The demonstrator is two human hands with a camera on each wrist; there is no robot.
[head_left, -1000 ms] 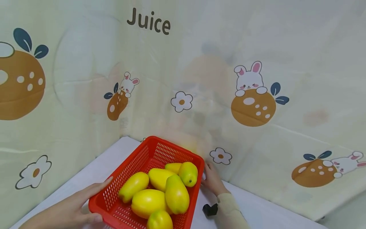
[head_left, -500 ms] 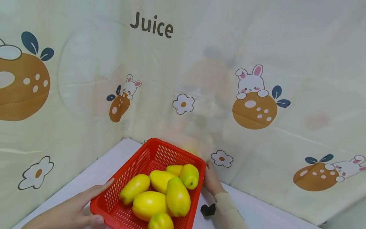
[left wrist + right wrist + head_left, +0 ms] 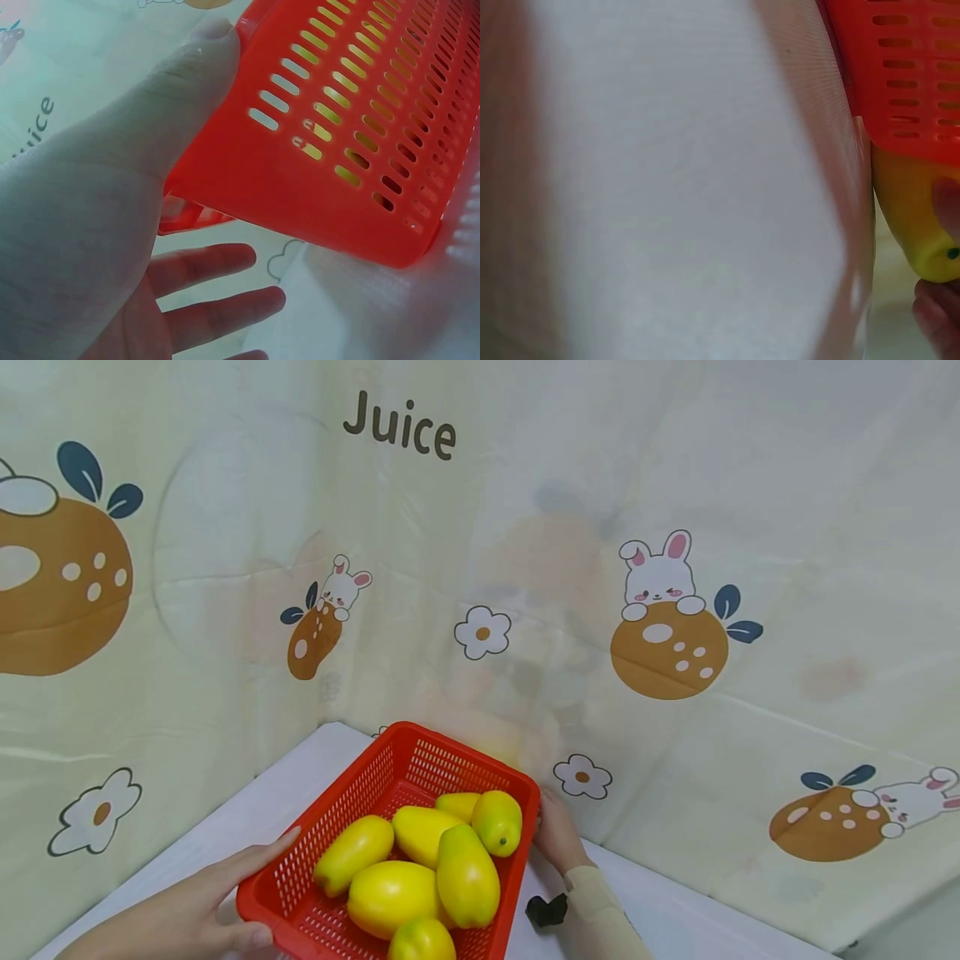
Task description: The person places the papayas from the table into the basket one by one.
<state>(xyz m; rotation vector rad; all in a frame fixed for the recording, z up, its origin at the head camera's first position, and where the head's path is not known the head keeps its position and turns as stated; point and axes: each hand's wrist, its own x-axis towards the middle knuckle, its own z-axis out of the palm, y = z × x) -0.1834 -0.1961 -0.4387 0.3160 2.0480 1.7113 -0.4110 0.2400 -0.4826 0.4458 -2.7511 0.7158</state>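
A red slotted plastic basket (image 3: 408,752) holds several yellow papayas (image 3: 468,877). My left hand (image 3: 176,897) grips its near-left corner in the head view, index finger along the left side and thumb at the front. In the left wrist view the thumb (image 3: 214,56) lies at the rim while other fingers (image 3: 225,311) extend below, apart from the wall. My right hand (image 3: 558,835) is past the basket's far-right corner, its fingertips hidden in the head view. The right wrist view shows its fingers (image 3: 939,319) and thumb around a yellow papaya (image 3: 907,217) outside the basket.
The basket rests on a white table (image 3: 285,781), set into a corner. A cream printed curtain (image 3: 525,485) with rabbits and flowers hangs close behind and at the left. A small black object (image 3: 546,910) lies beside the right forearm.
The head view has shifted slightly, so the whole scene sits a little lower and to the right. My right hand has turned slightly behind the basket's corner; the left keeps its hold.
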